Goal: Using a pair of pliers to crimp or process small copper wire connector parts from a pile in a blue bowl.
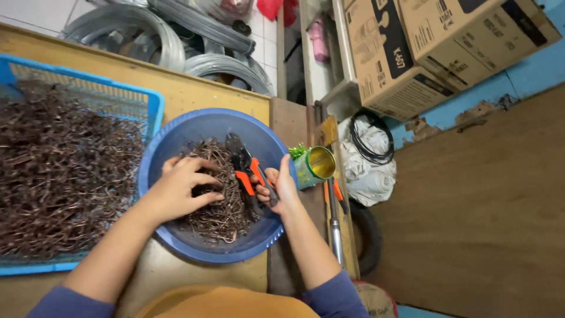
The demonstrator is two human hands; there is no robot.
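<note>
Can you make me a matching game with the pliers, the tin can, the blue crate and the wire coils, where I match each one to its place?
Things:
1. pliers
2. tin can
3. blue crate
4. wire coils

Places:
A. on the floor beyond the table's far edge
B. on the table at the left, full of dark metal bits
C. in the right hand, over the round blue bowl
D. lying on its side just right of the bowl

Pairs: 1-C, 2-D, 3-B, 4-A
</note>
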